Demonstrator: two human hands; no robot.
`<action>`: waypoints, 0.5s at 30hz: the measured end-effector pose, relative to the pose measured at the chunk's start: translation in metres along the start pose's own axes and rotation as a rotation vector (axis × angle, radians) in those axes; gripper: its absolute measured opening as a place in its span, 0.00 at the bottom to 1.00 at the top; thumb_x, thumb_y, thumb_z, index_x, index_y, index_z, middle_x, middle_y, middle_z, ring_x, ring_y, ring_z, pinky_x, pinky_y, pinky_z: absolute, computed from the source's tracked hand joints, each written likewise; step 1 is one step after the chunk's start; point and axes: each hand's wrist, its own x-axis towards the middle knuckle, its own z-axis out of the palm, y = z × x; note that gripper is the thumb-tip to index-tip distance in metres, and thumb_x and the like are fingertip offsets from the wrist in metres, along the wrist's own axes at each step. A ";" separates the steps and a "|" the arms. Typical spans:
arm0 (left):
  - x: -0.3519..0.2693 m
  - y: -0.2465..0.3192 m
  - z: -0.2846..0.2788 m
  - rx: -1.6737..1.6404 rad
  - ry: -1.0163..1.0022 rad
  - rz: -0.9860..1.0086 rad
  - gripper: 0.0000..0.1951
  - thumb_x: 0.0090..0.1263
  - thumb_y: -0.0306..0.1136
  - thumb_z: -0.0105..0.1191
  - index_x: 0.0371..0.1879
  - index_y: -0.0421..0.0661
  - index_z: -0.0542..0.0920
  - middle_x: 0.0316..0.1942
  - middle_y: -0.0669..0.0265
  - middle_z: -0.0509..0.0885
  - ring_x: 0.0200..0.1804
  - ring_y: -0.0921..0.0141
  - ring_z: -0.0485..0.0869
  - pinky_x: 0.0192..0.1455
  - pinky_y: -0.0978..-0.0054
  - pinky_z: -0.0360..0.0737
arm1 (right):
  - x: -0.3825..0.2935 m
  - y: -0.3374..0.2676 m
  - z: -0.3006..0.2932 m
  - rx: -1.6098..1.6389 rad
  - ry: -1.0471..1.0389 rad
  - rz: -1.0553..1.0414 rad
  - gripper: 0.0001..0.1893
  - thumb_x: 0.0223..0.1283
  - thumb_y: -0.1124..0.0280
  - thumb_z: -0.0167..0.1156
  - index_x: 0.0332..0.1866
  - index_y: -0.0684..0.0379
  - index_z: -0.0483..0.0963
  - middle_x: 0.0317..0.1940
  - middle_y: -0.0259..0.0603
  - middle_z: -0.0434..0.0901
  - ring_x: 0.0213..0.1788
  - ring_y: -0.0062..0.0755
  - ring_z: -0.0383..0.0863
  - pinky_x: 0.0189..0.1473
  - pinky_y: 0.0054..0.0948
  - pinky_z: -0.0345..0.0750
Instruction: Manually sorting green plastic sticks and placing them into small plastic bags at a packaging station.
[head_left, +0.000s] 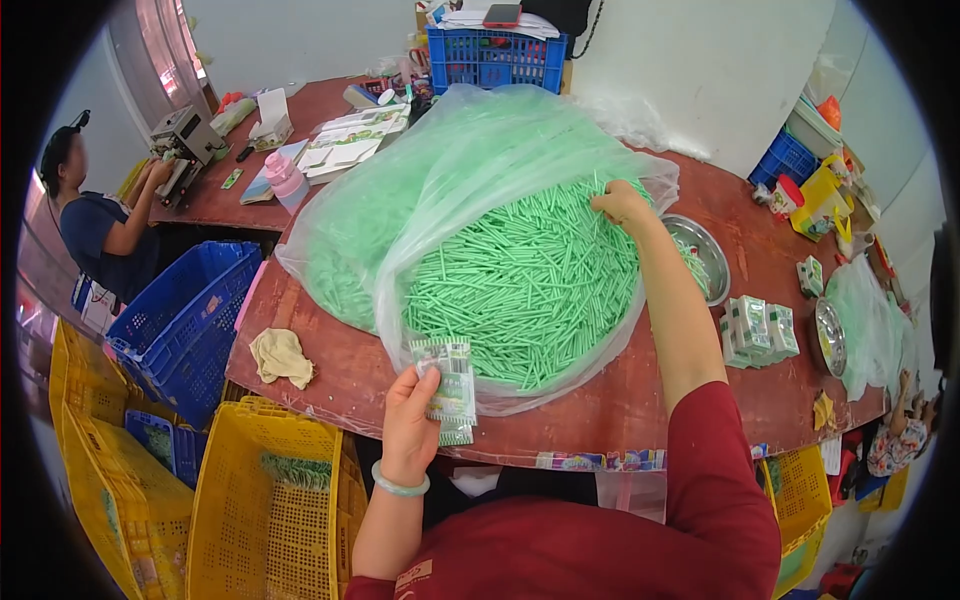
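Note:
My left hand (411, 420) grips small printed green-and-clear sachets (448, 386), at least two overlapped, just in front of the table's near edge. A large clear plastic bag (390, 217) lies on the table, its mouth folded back. Thin light-green sticks (525, 292) fill it in a loose heap. Over the far right side of the heap is my right hand (621, 204), fingers curled down at the sticks. Whether it holds any is hidden. A steel bowl (720, 259) with some green sticks stands partly behind my right forearm.
Stacked small packs (754, 330) sit right on the red table (615, 405). A beige cloth (281, 358) and pink bottle (285, 180) lie left. Yellow crates (262, 525) and a blue crate (187, 322) stand below. A person (97, 217) works at a machine (184, 139).

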 end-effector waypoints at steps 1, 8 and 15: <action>0.001 0.000 0.004 0.022 -0.027 0.010 0.09 0.73 0.28 0.53 0.47 0.40 0.80 0.43 0.67 0.85 0.43 0.76 0.82 0.48 0.76 0.79 | -0.004 0.004 -0.002 0.003 0.001 0.006 0.12 0.45 0.73 0.68 0.25 0.64 0.70 0.15 0.35 0.69 0.16 0.23 0.67 0.16 0.26 0.60; 0.017 -0.010 0.032 0.086 -0.065 0.008 0.02 0.70 0.23 0.55 0.38 0.41 0.79 0.38 0.68 0.84 0.39 0.79 0.81 0.45 0.80 0.78 | -0.059 0.008 0.000 0.584 -0.230 0.051 0.09 0.58 0.66 0.69 0.33 0.57 0.75 0.23 0.26 0.72 0.20 0.15 0.69 0.20 0.18 0.64; 0.050 -0.040 0.033 0.386 -0.104 0.191 0.03 0.67 0.24 0.58 0.33 0.38 0.81 0.30 0.73 0.81 0.33 0.83 0.74 0.36 0.85 0.70 | -0.116 -0.008 0.026 0.823 -0.382 -0.023 0.07 0.61 0.69 0.66 0.40 0.57 0.75 0.27 0.23 0.72 0.23 0.12 0.70 0.22 0.14 0.65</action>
